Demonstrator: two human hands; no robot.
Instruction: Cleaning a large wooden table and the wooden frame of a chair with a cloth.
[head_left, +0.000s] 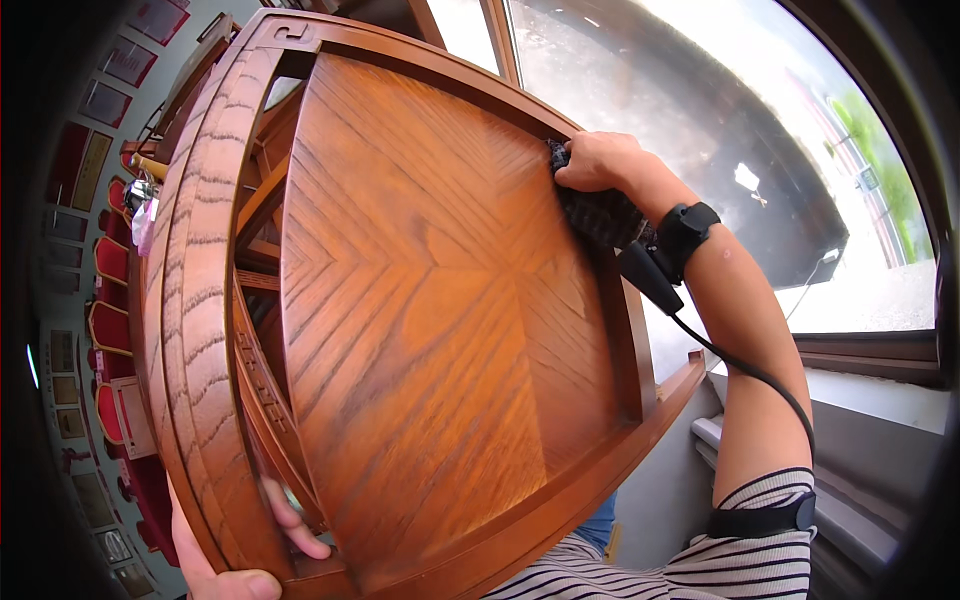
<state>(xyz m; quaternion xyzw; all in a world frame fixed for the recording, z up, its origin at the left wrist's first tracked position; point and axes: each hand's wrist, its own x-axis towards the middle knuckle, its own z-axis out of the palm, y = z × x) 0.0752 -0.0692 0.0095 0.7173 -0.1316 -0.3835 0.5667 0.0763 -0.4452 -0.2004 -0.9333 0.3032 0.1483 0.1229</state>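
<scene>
Close in front of me, a brown wooden furniture piece stands tilted, its veneered panel (420, 300) patterned with chevron grain. Around the panel runs a wooden frame (199, 300) with a carved corner at the top left and a gap along the left side. My left hand (244, 583) grips the frame's lower left corner, thumb outside and fingers through the gap. At the panel's upper right edge, my right hand (604, 161) presses a dark checked cloth (600, 214) into the corner by the frame. Part of the cloth is hidden under the hand.
A black strap device (686, 232) with a cable (739, 364) is on my right wrist. Beyond lies a window (750, 150) with a sill (870, 360). Red chairs (111, 326) line the far left, near framed pictures (81, 165) on a wall.
</scene>
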